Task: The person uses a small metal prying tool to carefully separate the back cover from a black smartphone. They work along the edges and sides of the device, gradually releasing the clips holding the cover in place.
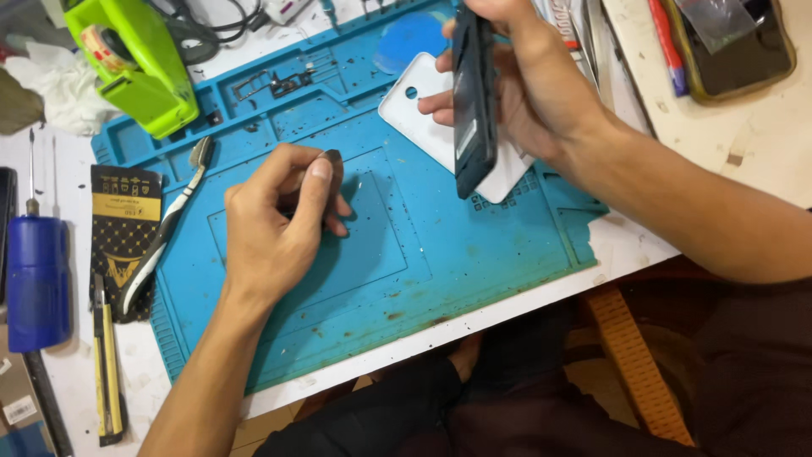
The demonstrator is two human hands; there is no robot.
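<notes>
My right hand (520,80) grips a dark phone body (474,101), held on edge above the blue work mat (474,245). Under that hand a white back cover (431,106) with a round camera hole lies on the mat, and my fingers touch it. My left hand (283,224) rests on the middle of the mat and pinches a small dark thin piece (333,159) between thumb and fingers. What kind of piece it is cannot be told.
A green tape dispenser (135,63) stands at the back left. A toothbrush (165,224), a black-and-gold packet (123,224), a yellow utility knife (106,372) and a blue-handled screwdriver (35,279) lie left of the mat. A second phone (736,42) lies on the back-right board.
</notes>
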